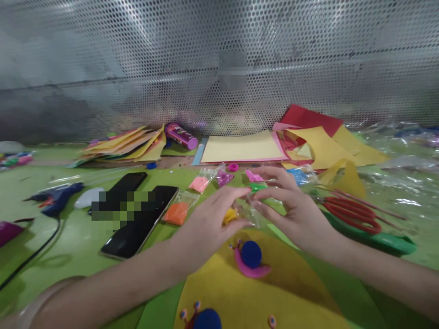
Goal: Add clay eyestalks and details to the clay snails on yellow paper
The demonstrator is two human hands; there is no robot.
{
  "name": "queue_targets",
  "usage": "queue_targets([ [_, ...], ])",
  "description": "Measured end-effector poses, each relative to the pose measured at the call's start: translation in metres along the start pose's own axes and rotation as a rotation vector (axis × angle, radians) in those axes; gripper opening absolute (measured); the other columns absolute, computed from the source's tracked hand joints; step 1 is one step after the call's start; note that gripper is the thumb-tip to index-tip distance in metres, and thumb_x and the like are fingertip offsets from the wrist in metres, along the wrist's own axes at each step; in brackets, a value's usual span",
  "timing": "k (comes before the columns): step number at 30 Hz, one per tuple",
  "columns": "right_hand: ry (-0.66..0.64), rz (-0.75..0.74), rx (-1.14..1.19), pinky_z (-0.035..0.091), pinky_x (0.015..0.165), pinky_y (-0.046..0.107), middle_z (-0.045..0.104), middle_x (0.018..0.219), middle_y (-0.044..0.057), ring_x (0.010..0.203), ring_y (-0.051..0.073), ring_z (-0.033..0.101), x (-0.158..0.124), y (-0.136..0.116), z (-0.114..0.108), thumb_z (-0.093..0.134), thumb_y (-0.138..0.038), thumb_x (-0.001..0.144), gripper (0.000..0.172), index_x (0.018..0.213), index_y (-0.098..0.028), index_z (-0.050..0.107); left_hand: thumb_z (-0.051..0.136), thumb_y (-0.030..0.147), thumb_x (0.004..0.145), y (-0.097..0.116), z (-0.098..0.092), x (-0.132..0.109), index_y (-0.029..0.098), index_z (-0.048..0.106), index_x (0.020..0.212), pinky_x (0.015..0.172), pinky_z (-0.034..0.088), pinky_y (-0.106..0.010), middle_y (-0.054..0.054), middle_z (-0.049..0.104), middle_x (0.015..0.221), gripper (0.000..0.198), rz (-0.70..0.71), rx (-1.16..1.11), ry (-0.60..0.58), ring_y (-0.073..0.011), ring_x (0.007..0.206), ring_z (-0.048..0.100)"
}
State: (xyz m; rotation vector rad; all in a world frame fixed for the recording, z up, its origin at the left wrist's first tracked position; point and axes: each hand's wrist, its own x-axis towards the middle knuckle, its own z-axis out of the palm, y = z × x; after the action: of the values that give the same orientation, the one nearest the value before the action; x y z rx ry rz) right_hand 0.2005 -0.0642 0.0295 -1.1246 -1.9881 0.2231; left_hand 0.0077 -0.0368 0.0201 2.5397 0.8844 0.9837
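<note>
At the far left of the green tabletop [68,237] lies a blue glue gun [56,197], its black cord trailing toward the near edge, with a small white object just beside its nozzle end. Next along, two dark phones [142,221] lie side by side at a slant, and behind them a fanned heap of yellow and orange paper sheets [126,145] rests near a purple tube [180,135] lying on its side. Small clear packets of clay are scattered in the middle: an orange packet [176,213] just right of the phones, a pink packet [199,183] further back, and a magenta one beside that. The left hand [209,224] comes in from the lower left, its fingers curled and pinched on a clear plastic packet of yellow clay [236,214], which is held just above the tabletop between both hands. The right hand [291,210] meets it from the other side, thumb and fingertips closed on the packet's other end, the remaining fingers stretched out loosely. Directly below the hands, on a yellow sheet [291,278], sits a pink clay snail with a blue shell [249,260]; another blue-shelled figure shows at the bottom edge. Behind the hands lies a pale yellow card [242,147], then a tumble of red and yellow paper. To the right, red-handled scissors [353,214] rest near a green piece, with crumpled clear plastic beyond.
</note>
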Motion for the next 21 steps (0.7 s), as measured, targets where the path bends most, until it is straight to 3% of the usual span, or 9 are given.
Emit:
queue_targets([
  [6, -0.032, 0.010, -0.057, 0.042, 0.095, 0.051, 0.051, 0.120, 0.006, 0.115, 0.028, 0.047, 0.001, 0.010, 0.004, 0.057, -0.031, 0.088, 0.012, 0.080, -0.025, 0.064, 0.059, 0.035, 0.088, -0.023, -0.008, -0.016, 0.026, 0.048, 0.121, 0.084, 0.051, -0.028, 0.000, 0.065, 0.110, 0.036, -0.078, 0.087, -0.026, -0.0174, 0.094, 0.063],
  [12, -0.055, -0.144, -0.190, 0.042, 0.088, 0.051, 0.056, 0.113, 0.006, 0.106, 0.028, 0.044, -0.005, 0.031, 0.017, 0.054, -0.021, 0.088, 0.015, 0.079, -0.026, 0.065, 0.057, 0.037, 0.088, -0.052, -0.009, -0.031, 0.026, 0.049, 0.121, 0.086, 0.049, -0.032, -0.001, 0.063, 0.115, 0.035, -0.147, 0.151, -0.087, -0.0201, 0.102, 0.061],
  [17, -0.109, -0.191, -0.280, 0.046, 0.081, 0.049, 0.057, 0.110, 0.008, 0.103, 0.029, 0.044, -0.005, 0.039, 0.019, 0.054, -0.021, 0.089, 0.013, 0.079, -0.023, 0.062, 0.043, 0.041, 0.095, -0.058, -0.009, -0.033, 0.021, 0.047, 0.123, 0.090, 0.046, -0.029, -0.003, 0.062, 0.115, 0.034, 0.003, 0.256, -0.114, -0.0183, 0.107, 0.057],
  [21, -0.161, -0.231, -0.377, 0.043, 0.082, 0.052, 0.058, 0.113, 0.010, 0.105, 0.032, 0.044, -0.006, 0.040, 0.018, 0.053, -0.018, 0.090, 0.016, 0.080, -0.021, 0.065, 0.031, 0.039, 0.099, -0.060, -0.005, -0.033, 0.013, 0.049, 0.121, 0.087, 0.045, -0.034, -0.007, 0.063, 0.111, 0.039, 0.140, 0.414, -0.057, -0.0225, 0.102, 0.057],
])
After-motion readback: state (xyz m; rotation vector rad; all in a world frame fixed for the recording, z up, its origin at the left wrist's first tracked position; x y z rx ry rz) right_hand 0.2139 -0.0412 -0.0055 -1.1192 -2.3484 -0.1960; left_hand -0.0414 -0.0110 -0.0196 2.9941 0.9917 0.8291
